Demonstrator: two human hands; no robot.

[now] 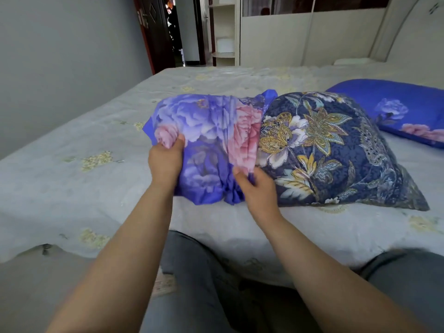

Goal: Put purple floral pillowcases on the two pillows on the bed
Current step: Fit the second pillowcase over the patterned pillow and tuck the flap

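My left hand (165,159) grips purple pillowcase (206,145) at its left end, thumb on top, fingers curled under fabric. My right hand (258,188) pinches bunched open edge of same pillowcase where it meets dark floral pillow (336,150). Pillowcase pulled over pillow's left end only; most of pillow bare, lying on bed (96,188) in front of me. Second pillow (403,111), already in purple floral case, lies at far right, just behind first. Open door (156,32) behind bed.
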